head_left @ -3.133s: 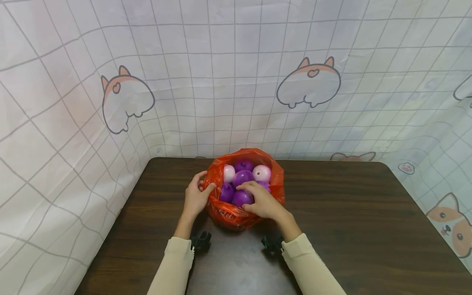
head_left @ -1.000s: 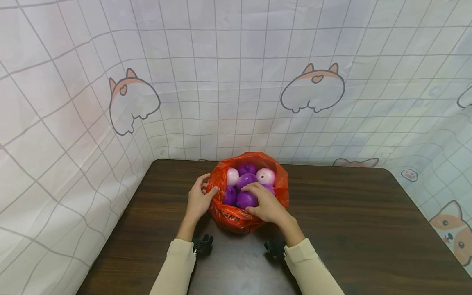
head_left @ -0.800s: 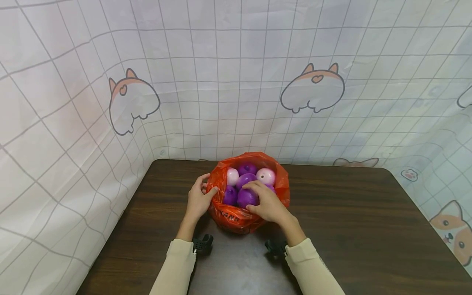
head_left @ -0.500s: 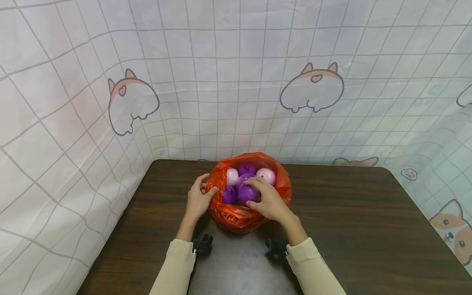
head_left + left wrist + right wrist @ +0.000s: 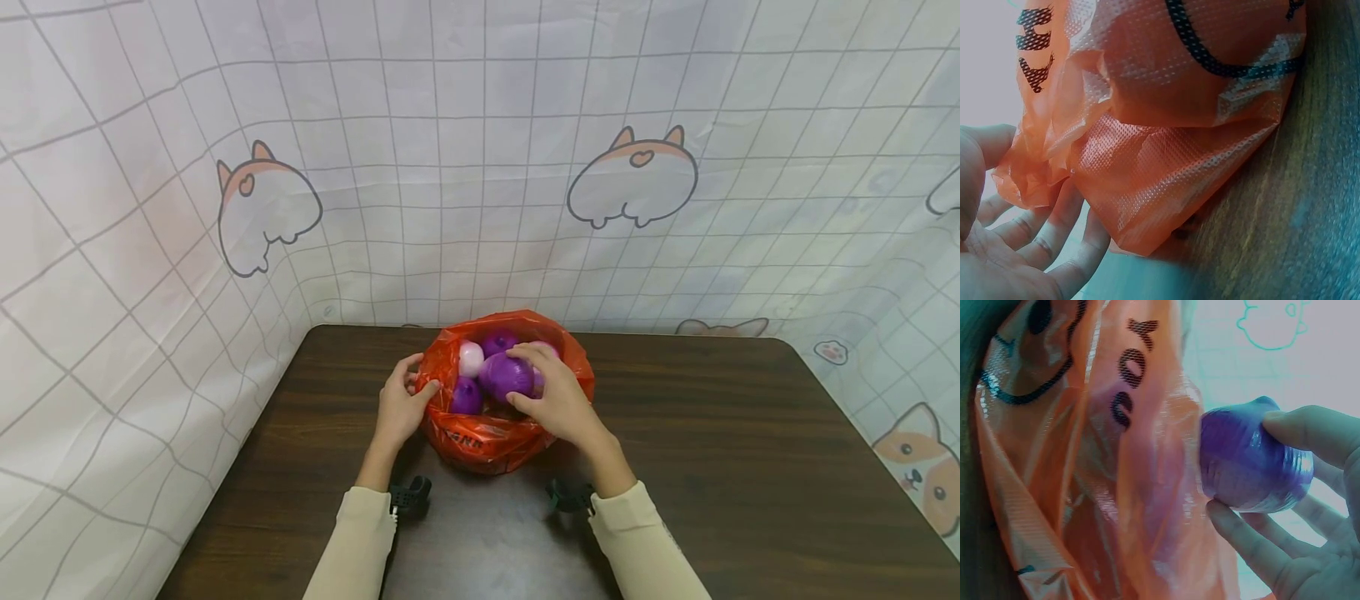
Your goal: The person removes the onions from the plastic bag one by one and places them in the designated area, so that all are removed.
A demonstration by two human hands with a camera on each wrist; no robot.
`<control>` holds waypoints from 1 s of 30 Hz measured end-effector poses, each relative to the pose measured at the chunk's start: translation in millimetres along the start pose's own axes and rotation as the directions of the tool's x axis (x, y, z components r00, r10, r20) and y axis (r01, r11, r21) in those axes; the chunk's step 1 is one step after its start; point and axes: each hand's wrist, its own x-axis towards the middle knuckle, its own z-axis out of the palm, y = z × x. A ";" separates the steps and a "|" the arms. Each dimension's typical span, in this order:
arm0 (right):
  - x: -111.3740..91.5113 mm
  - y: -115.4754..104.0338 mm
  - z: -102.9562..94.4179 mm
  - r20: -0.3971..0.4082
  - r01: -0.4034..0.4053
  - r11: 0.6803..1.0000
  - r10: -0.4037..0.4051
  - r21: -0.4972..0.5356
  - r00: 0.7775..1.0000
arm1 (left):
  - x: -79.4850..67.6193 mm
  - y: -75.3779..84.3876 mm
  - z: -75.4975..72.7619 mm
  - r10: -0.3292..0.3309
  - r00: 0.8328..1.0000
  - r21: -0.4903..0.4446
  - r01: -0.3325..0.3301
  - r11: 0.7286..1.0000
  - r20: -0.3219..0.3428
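An orange-red plastic bag (image 5: pixel 483 446) with black print stands on the table, its mouth wide. Inside lie purple onions (image 5: pixel 467 396) and pale pink round pieces (image 5: pixel 471 359) with a glossy skin. My left hand (image 5: pixel 400 406) pinches the bag's left rim; in the left wrist view the thumb is on one side of the orange film and the fingers on the other. With my right hand (image 5: pixel 558 400) I grip a purple onion (image 5: pixel 1250 456) between thumb and fingers, raised at the bag's mouth. It shows ridged skin and a small tip.
A dark wood-grain table (image 5: pixel 712 433) extends to both sides of the bag. Behind it and along the sides hangs a white gridded cloth (image 5: pixel 480 208) printed with corgis. Black straps (image 5: pixel 411 493) sit at both wrists.
My right hand has lifted the purple onion from the front of the pile, up and slightly away, uncovering a gap in the bag. The left hand keeps its hold on the rim.
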 end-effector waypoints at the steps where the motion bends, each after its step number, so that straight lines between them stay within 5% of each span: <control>1: 0.0 -0.5 -1.3 -0.006 0.003 1.000 -0.003 0.006 1.000 | 0.3 -0.3 0.1 0.000 1.000 0.001 0.000 1.000 0.000; 20: -3.9 -3.4 -36.6 -0.104 0.008 0.964 0.020 0.265 0.994 | 0.9 -2.3 0.5 -0.002 1.000 0.018 0.002 1.000 -0.010; 30: -12.1 -22.8 -64.3 -0.154 -0.037 0.967 0.077 0.251 0.985 | 0.9 -1.2 0.5 0.000 1.000 0.014 0.001 1.000 -0.009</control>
